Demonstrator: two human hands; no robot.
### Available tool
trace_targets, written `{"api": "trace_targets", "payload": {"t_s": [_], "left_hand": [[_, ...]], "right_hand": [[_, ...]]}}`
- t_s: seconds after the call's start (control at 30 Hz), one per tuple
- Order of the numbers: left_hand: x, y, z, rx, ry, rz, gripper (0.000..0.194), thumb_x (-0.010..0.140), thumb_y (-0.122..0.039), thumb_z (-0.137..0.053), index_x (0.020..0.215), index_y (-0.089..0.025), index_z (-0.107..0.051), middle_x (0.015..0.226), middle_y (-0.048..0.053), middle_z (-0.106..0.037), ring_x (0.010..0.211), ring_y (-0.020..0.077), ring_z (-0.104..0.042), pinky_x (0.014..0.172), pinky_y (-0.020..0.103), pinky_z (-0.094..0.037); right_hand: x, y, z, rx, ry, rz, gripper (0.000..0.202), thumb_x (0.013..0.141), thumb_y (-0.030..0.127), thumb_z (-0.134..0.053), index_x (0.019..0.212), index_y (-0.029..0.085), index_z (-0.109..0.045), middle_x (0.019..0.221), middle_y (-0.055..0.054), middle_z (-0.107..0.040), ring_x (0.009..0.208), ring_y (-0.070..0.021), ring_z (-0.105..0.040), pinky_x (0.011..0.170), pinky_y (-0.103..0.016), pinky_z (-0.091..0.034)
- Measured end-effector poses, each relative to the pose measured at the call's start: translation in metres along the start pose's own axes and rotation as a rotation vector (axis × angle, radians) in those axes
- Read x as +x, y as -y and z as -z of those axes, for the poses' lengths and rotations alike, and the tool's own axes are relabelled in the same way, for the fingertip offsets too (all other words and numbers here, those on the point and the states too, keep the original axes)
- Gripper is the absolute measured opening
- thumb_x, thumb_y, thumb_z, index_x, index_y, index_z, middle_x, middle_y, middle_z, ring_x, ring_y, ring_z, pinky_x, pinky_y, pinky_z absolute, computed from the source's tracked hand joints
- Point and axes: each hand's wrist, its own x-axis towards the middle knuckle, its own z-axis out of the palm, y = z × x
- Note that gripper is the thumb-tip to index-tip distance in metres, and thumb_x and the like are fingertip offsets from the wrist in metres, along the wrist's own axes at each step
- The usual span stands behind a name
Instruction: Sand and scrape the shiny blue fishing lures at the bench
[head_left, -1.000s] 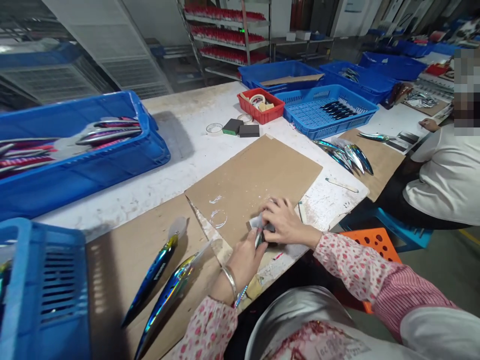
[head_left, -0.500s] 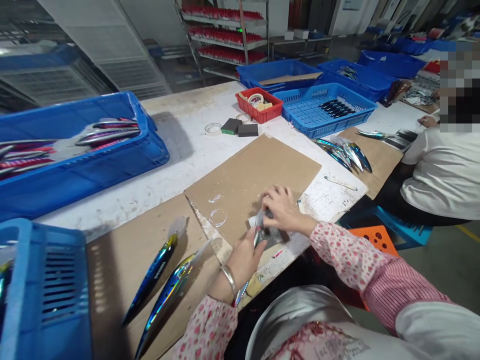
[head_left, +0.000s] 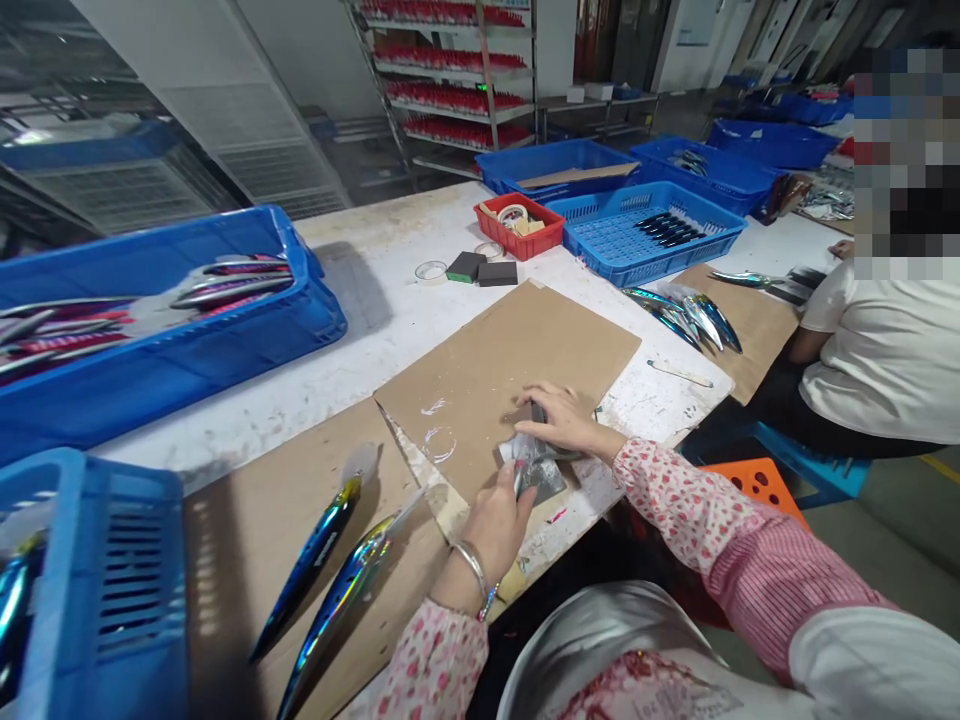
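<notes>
- Lure (head_left: 519,480): at near edge of cardboard (head_left: 517,340), pinched between thumb and fingers of left hand (head_left: 491,520).
- Right hand (head_left: 566,420): fingers bent, gripping dark block (head_left: 538,412) beside lure.
- Blue lures (head_left: 319,555): two, lying apart.

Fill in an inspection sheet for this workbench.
Surface: white tabletop, smudged and scuffed, partly covered by cardboard with white marks.
Job's things: shiny piece, mostly hidden by the fingers, over a grey sheet; two blue lures side by side on cardboard.
Clutter: two loose dark blocks, tape rings, a thin stick, a red basket holding tape rolls.
Hands: left hand pinches the shiny piece; right hand holds a dark grey block.
Cables: nothing seen.
Surroundings: blue bin of lures at left, orange stool and seated person at right, rack of red items behind.
</notes>
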Motion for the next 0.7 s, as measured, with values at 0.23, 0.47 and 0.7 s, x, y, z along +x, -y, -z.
{"api": "trace_targets", "payload": {"t_s": [0.23, 0.47, 0.7], "left_hand": [[0.000, 0.001, -0.002, 0.031, -0.028, 0.001, 0.047, 0.094, -0.031, -0.039, 0.136, -0.010, -0.040, 0.112, 0.017, -0.069, 0.109, 0.0271, -0.064, 0.089, 0.035, -0.048], [0.000, -0.001, -0.003, 0.008, -0.033, -0.015, 0.045, 0.094, -0.028, -0.040, 0.135, -0.010, -0.041, 0.112, 0.017, -0.069, 0.113, 0.0262, -0.062, 0.091, 0.035, -0.047], [-0.002, -0.012, -0.004, 0.091, -0.015, 0.071, 0.045, 0.094, -0.026, -0.041, 0.136, -0.008, -0.039, 0.106, 0.020, -0.070, 0.111, 0.0266, -0.064, 0.090, 0.034, -0.047]], "right_hand": [[-0.019, -0.018, -0.016, 0.086, -0.121, 0.055, 0.049, 0.093, 0.051, -0.049, 0.128, 0.018, -0.048, 0.125, -0.011, -0.053, 0.116, -0.0232, -0.050, 0.098, -0.038, -0.038], [-0.020, -0.003, -0.021, 0.021, -0.246, -0.070, 0.032, 0.085, 0.030, -0.055, 0.115, 0.019, -0.057, 0.108, -0.007, -0.054, 0.104, -0.0216, -0.053, 0.092, -0.035, -0.039], [0.007, 0.032, -0.015, -0.198, -0.210, -0.166, 0.029, 0.090, 0.044, -0.052, 0.108, 0.022, -0.059, 0.105, -0.006, -0.054, 0.101, -0.0230, -0.051, 0.092, -0.040, -0.034]]}}
